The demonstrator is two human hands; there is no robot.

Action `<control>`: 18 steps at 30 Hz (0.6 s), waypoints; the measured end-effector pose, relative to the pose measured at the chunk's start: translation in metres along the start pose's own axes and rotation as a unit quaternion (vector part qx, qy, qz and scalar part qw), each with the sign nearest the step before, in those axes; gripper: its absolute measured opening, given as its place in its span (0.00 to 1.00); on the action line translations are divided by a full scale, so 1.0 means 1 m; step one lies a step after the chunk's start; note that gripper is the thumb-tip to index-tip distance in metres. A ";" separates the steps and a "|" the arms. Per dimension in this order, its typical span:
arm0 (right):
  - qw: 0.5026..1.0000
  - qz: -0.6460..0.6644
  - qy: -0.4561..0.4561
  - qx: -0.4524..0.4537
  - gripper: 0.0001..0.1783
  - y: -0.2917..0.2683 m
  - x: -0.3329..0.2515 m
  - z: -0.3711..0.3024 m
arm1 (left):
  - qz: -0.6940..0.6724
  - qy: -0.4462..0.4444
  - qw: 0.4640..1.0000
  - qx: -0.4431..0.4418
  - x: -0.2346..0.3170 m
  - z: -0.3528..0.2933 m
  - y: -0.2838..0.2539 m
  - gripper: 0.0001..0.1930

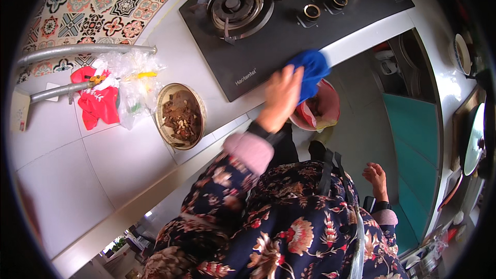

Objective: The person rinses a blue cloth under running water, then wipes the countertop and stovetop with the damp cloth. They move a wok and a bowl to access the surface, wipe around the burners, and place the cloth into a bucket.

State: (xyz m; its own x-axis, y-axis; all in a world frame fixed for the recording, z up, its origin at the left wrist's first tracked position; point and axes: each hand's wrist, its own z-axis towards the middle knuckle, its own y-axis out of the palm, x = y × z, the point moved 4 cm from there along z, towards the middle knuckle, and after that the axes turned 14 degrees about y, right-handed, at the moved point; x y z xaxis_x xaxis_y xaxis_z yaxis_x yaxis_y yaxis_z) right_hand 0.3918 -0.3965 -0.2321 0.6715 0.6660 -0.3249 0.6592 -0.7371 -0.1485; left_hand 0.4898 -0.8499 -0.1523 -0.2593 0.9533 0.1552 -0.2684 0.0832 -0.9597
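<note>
My left hand [281, 95], slightly blurred, reaches to the front edge of the black gas stove [289, 31]. It holds a blue cloth [311, 72], which hangs over the stove's edge beside the hand. Below the cloth, a red-lined bin [325, 104] stands on the floor, with some waste visible inside. My right hand [376, 176] hangs at my side, away from the counter, its fingers loosely bent with nothing seen in them.
An oval bowl of brown food [181, 116] sits on the white tiled counter left of the stove. Behind it lie clear plastic bags [137, 80], a red bag [98, 101] and metal pipes [88, 48]. Teal cabinets [413, 144] and another counter stand at the right.
</note>
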 end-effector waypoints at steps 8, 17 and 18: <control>0.999 0.021 0.040 0.004 0.13 -0.008 0.027 0.022 | 0.067 -0.114 0.987 -0.091 -0.021 -0.074 -0.020 0.20; 0.998 0.011 0.056 0.040 0.13 -0.014 0.029 -0.008 | -0.050 -0.020 0.999 0.002 0.014 0.036 0.031 0.17; 0.998 0.015 0.045 0.043 0.14 -0.016 0.026 -0.006 | -0.054 0.002 0.997 0.049 0.000 0.010 0.014 0.18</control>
State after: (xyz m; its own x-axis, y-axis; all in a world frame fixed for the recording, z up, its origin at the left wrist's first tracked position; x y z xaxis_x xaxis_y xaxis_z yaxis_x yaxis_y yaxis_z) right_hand 0.4001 -0.3668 -0.2326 0.7206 0.6487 -0.2448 0.6100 -0.7609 -0.2210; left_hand 0.4766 -0.8518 -0.1637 -0.2208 0.9416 0.2544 -0.3840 0.1559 -0.9101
